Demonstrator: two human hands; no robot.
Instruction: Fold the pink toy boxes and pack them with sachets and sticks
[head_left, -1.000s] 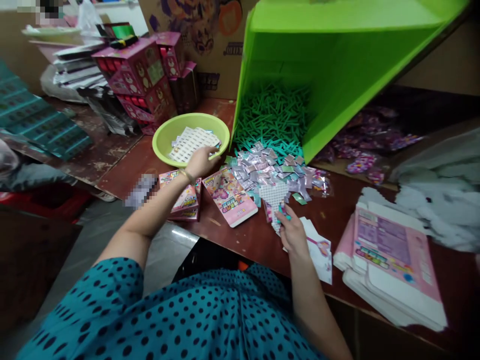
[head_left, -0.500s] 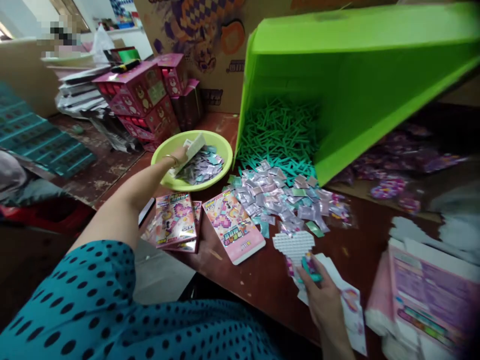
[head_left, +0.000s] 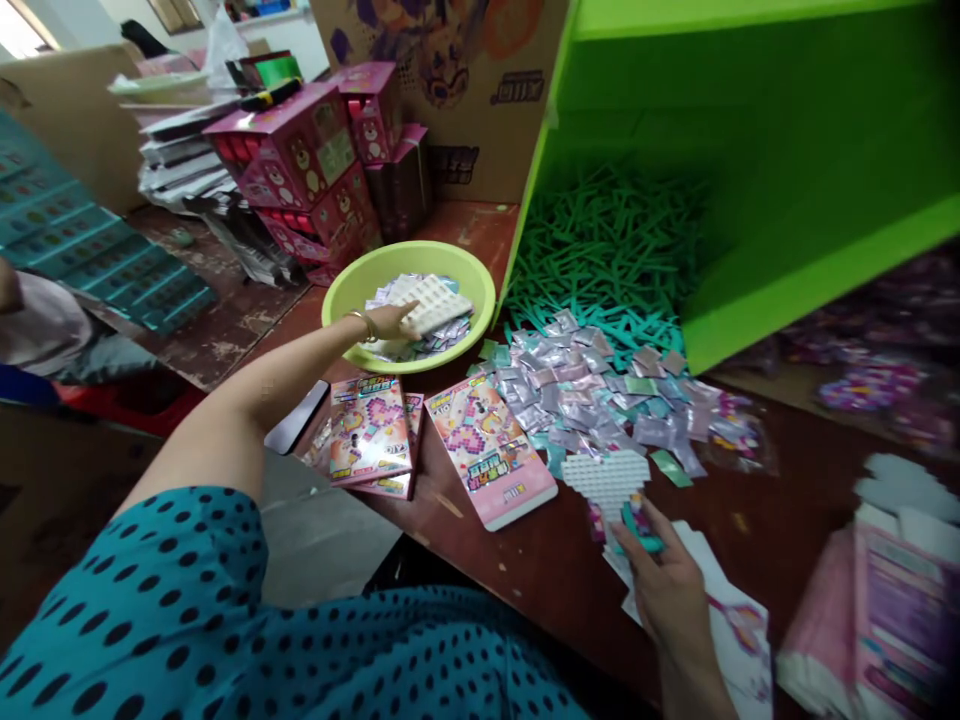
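**A:** A white pegboard sheet (head_left: 431, 301) lies on loose sachets inside the lime basin (head_left: 352, 290) at the far left of the tabletop (head_left: 525, 570); the left hand (head_left: 394, 322) reaches over the rim, fingers (head_left: 409, 318) stretched flat against the sheet's near edge, not closed round it.

**B:** And the other hand?

**A:** The right hand (head_left: 667, 585) sits at the near edge, fingers pinched shut on a teal tool (head_left: 637, 530) and the bottom of a white heart pegboard (head_left: 606, 472), over a printed paper sheet (head_left: 739, 620).

**B:** What could go wrong?

**A:** The sheet in the basin rests on slippery packets; with only a flat touch, it may well slide deeper or tip off the pile. The forearm also hangs just above the pink boxes (head_left: 371, 432), so a low sweep could knock them off the tabletop's edge.

**B:** And on the right?

**A:** The heap of foil sachets (head_left: 592, 385) spills from the tilted green bin (head_left: 750, 150) right up to the heart pegboard; a tug there could drag packets along, and the small pinch looks likely to let the tool slip.
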